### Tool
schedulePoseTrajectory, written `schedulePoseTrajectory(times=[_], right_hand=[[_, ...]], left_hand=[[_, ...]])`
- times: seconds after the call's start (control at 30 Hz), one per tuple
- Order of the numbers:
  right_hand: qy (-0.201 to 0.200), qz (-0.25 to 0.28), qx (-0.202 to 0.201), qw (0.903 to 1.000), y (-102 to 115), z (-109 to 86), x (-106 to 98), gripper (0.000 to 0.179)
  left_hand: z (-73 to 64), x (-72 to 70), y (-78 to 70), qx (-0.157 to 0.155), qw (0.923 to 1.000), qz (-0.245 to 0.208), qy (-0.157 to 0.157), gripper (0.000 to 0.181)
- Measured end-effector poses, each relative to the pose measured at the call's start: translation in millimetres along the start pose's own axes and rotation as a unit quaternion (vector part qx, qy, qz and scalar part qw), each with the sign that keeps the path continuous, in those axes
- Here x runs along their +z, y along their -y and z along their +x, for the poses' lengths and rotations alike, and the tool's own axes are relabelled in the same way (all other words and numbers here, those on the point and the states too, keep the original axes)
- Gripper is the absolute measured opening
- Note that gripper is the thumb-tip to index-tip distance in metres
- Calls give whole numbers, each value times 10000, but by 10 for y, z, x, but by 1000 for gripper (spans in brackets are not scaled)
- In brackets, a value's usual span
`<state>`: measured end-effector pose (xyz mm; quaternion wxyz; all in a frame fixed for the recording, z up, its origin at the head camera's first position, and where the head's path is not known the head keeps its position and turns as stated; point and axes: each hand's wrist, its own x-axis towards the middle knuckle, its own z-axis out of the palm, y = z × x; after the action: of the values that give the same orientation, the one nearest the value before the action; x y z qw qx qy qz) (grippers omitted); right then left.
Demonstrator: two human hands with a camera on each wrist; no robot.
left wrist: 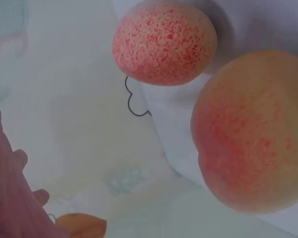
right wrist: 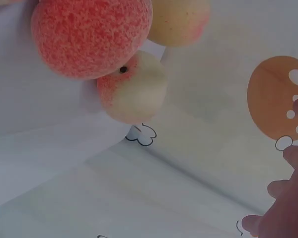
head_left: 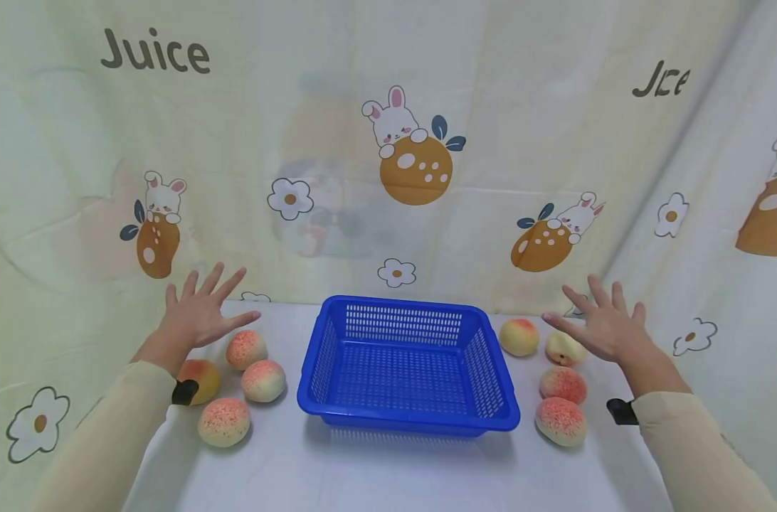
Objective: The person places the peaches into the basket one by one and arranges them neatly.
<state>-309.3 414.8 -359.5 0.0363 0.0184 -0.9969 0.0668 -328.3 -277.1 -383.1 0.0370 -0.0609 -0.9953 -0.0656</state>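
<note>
My left hand (head_left: 198, 316) is held up with fingers spread above a group of peaches on the left; nothing is in it. Below it are a speckled peach (head_left: 245, 349), a second pinkish one beside it, a yellow-orange peach (left wrist: 253, 134) partly hidden by my wrist, and a peach (head_left: 225, 422) nearer the front. My right hand (head_left: 609, 331), fingers also spread and holding nothing, is over the right-hand group. There lie a yellow peach (head_left: 519, 337), a pale peach (right wrist: 139, 91) and two red-speckled peaches (head_left: 560, 421). Between the groups stands a blue plastic basket (head_left: 408, 419) with nothing inside.
A white cloth covers the table (head_left: 388, 476). Behind it hangs a curtain (head_left: 286, 121) printed with rabbits, oranges and flowers, which also runs along both sides. Dark bands sit at both wrists, by the sleeves (head_left: 696, 434).
</note>
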Motion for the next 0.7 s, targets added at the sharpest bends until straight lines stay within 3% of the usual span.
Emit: schedulePoseTrajectory(times=[0.47, 0.7], right_hand=[[-258, 101, -279, 9992, 180, -218, 152, 94], [-634, 200, -466, 9967, 301, -375, 298, 88]], left_hand=[[-193, 52, -102, 174, 9996, 102, -201, 103], [-358, 116, -181, 193, 9986, 159, -459, 103]])
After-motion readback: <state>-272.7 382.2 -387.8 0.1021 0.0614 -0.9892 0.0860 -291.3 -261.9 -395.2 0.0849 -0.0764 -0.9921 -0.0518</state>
